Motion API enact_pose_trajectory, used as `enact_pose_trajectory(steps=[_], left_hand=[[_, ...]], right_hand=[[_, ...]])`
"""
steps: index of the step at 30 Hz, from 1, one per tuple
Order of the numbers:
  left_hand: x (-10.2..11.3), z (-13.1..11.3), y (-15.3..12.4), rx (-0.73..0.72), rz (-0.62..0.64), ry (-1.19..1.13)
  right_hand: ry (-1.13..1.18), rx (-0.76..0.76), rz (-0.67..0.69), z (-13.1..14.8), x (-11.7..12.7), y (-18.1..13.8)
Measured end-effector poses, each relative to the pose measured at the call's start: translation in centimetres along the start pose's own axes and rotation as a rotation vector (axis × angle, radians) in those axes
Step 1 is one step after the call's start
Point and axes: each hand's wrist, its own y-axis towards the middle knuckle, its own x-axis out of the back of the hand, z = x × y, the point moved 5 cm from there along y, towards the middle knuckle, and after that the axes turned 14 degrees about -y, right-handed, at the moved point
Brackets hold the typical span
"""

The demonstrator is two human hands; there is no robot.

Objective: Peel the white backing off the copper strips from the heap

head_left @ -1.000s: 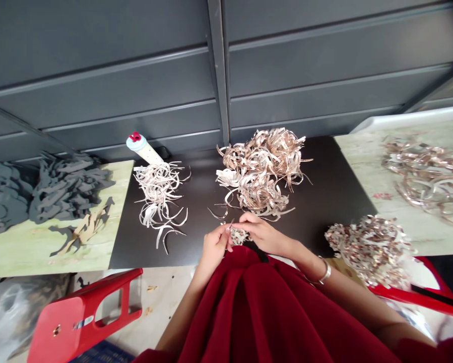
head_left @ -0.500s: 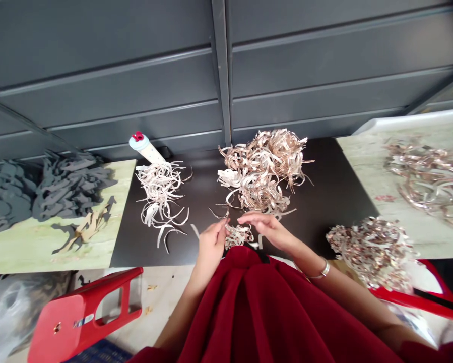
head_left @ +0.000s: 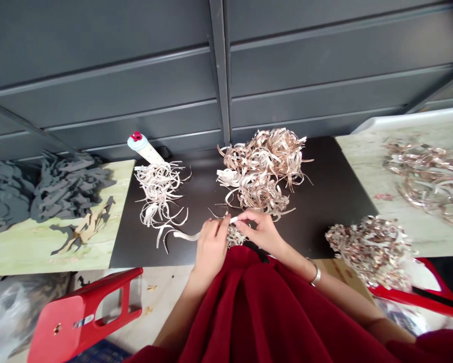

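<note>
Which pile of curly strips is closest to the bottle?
The whitish pile just beside the bottle; the shinier, coppery piles all lie farther right.

Before me, my black tabletop (head_left: 203, 186) bears a rose-gold strip heap (head_left: 264, 171) at twelve o'clock, pale strips (head_left: 158, 184) and a blue-lidded tumbler (head_left: 148, 151) towards ten; the left marbled tabletop (head_left: 14, 254) carries dark-grey cut-outs (head_left: 69, 186) at ten, the right marbled tabletop (head_left: 362, 161) loose rose-gold strips (head_left: 430, 174) at two.

Workshop, scrap strips (head_left: 266, 171) piled on worktable (head_left: 207, 176), plastic stool (head_left: 62, 322)
</note>
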Motion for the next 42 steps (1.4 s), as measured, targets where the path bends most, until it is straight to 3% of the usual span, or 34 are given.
enact_pose_trajectory(steps=[8,11,14,15,17,20,22,23,26,28,34,38,42], left_hand=[[0.2,-0.2,0.1,0.036,-0.044,-0.014],[0.2,-1.3,-0.7,-0.077,-0.106,-0.058],[-1.0,-1.9,-2.6,-0.296,0.069,-0.209],[-1.5,-1.5,-3.2,-0.294,0.158,-0.265],[-1.6,0.8,-3.8,-0.111,0.172,-0.346],[0.7,5.0,-3.4,0.337,-0.112,-0.391],[2.6,5.9,-2.7,0.499,-0.298,-0.510],[3.1,5.7,-2.0,0.531,-0.305,-0.617],[3.1,3.0,0.2,0.506,-0.003,-0.839],[2.8,1.5,0.9,0.515,0.107,-0.860],[2.0,0.9,0.7,0.614,0.131,-0.819],[1.7,0.8,0.7,0.581,0.169,-0.781],[1.8,0.5,0.9,0.529,0.142,-0.714]], right_hand=[[-0.032,-0.034,-0.022,-0.1,-0.3,0.5],[-0.015,-0.040,-0.059,-0.2,-0.1,0.8],[0.044,-0.058,-0.072,-0.4,0.7,1.1],[0.075,-0.074,-0.057,-0.6,0.9,1.2],[0.156,-0.106,0.006,-0.7,1.2,1.4],[0.270,-0.100,0.174,-0.4,0.9,1.3],[0.274,-0.052,0.283,0.4,0.4,1.2],[0.252,-0.018,0.319,0.7,0.3,1.1],[0.134,0.086,0.345,1.7,-0.1,0.8],[0.052,0.140,0.338,2.1,-0.2,0.6],[-0.217,0.249,0.239,2.7,0.6,-0.3],[-0.370,0.369,0.193,3.3,1.0,-0.9],[-0.532,0.451,0.241,3.7,0.8,-1.1]])
